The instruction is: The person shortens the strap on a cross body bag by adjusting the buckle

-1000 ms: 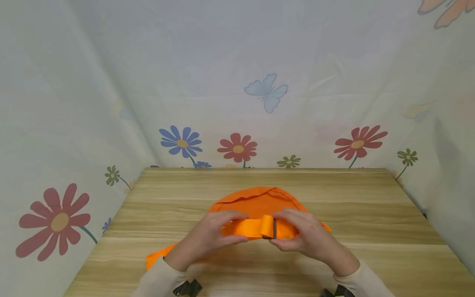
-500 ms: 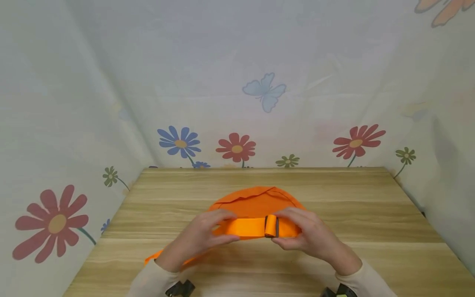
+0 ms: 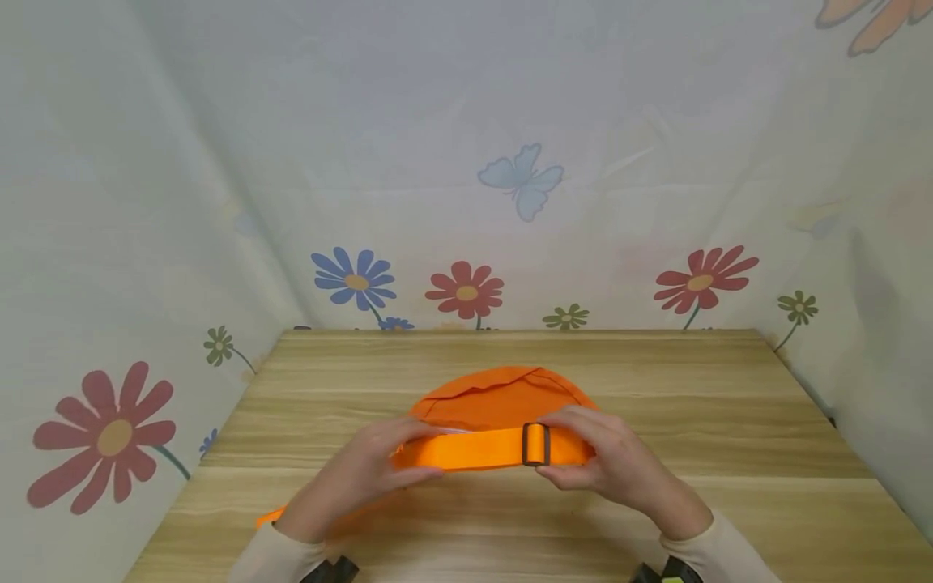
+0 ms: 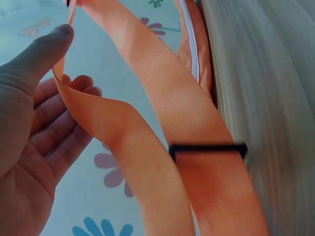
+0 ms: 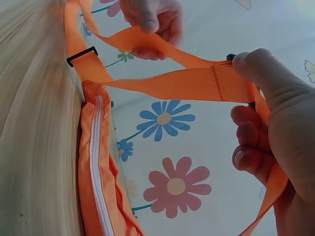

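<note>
An orange fabric bag with a white zip lies on the table. Its orange webbing strap is stretched sideways between both hands. My right hand pinches the strap at a black slider buckle, thumb below and fingers above. To its left, my left hand has the strap between thumb and curled fingers; the left wrist view shows the webbing twisting through that loose grip. A second black slider sits on another length of strap near the bag.
The wood-grain table carries the bag at its middle. More orange strap trails out past the left forearm. A pale curtain printed with flowers and butterflies rises at the back and both sides.
My left hand has slid leftward along the strap, away from the buckle. The webbing loop standing up at the buckle has drawn flatter into it. My right hand has barely moved.
</note>
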`<state>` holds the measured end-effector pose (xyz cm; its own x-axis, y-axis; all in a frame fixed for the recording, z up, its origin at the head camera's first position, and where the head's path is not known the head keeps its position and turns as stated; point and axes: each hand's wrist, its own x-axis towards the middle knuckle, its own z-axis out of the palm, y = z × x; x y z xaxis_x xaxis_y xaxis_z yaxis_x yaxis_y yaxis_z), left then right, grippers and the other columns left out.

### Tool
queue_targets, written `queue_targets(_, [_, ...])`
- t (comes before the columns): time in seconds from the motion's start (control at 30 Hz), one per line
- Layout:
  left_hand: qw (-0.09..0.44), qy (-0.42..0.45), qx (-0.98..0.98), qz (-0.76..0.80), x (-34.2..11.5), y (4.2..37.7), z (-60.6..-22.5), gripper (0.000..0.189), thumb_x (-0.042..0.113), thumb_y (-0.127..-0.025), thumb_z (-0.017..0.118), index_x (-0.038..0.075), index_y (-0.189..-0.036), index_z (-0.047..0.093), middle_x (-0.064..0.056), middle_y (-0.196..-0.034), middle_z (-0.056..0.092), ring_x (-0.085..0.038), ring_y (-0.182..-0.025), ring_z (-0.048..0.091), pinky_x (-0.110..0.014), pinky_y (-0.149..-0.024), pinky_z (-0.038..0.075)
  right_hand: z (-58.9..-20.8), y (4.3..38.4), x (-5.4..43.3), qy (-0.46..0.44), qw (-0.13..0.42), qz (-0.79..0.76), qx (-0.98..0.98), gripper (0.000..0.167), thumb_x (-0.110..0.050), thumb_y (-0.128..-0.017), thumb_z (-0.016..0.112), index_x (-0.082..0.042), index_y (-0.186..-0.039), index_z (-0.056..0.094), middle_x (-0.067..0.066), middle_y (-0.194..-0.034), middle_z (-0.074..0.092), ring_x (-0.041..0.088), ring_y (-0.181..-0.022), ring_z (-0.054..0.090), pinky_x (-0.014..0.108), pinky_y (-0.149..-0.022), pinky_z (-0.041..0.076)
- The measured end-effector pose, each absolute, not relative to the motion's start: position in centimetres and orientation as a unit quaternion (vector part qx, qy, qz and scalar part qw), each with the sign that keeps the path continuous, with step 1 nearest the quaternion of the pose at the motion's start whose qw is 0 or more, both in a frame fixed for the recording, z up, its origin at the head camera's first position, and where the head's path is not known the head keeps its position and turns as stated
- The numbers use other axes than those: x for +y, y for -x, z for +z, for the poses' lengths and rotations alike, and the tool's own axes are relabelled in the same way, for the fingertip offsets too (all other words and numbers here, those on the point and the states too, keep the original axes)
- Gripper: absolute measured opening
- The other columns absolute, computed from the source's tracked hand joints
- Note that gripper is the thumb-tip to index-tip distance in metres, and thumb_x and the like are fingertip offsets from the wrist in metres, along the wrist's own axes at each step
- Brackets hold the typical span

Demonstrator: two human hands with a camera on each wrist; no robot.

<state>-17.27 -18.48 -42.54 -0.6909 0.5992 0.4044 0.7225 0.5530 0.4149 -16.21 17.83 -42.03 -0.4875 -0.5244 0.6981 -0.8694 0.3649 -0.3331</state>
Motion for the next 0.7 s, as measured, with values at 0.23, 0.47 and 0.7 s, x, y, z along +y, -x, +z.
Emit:
queue_targets(0.23, [0.092, 0.378, -0.881, -0.270, -19.5, 17.6, -42.8, 0.041, 0.034, -0.091, 0.089, 0.018, -0.126, 0.076, 0.006, -0.120, 0.079, -0.013, -0.104, 0.074, -0.038, -0.094, 0.064, -42.0, 16.1, 17.8, -0.442, 0.236, 0.347, -0.793, 0.048, -0.022, -0.083, 0.096, -0.013, -0.124, 0.072, -0.001, -0.106, 0.076, 0.009, -0.084, 0.067, 0.015, -0.074, 0.058])
queue_targets(0.47, [0.016, 0.371, -0.886, -0.277, -17.6, 18.0, -43.4, 0.042, 0.036, -0.095, 0.084, 0.019, -0.132, 0.072, 0.010, -0.125, 0.076, -0.012, -0.112, 0.071, -0.039, -0.102, 0.062, -42.1, 16.2, 17.4, -0.447, 0.249, 0.356, -0.782, 0.046, -0.023, -0.085, 0.094, -0.012, -0.124, 0.072, -0.001, -0.105, 0.075, 0.009, -0.083, 0.067, 0.014, -0.071, 0.057])
queue_targets(0.7, [0.015, 0.413, -0.852, -0.320, -13.9, 18.0, -42.8, 0.052, 0.042, -0.097, 0.081, 0.018, -0.141, 0.067, 0.007, -0.137, 0.072, -0.013, -0.124, 0.070, -0.039, -0.108, 0.059, -42.1, 16.1, 17.0, -0.442, 0.244, 0.361, -0.784, 0.047, -0.025, -0.086, 0.094, -0.011, -0.124, 0.072, -0.001, -0.107, 0.076, 0.009, -0.085, 0.067, 0.014, -0.071, 0.057])
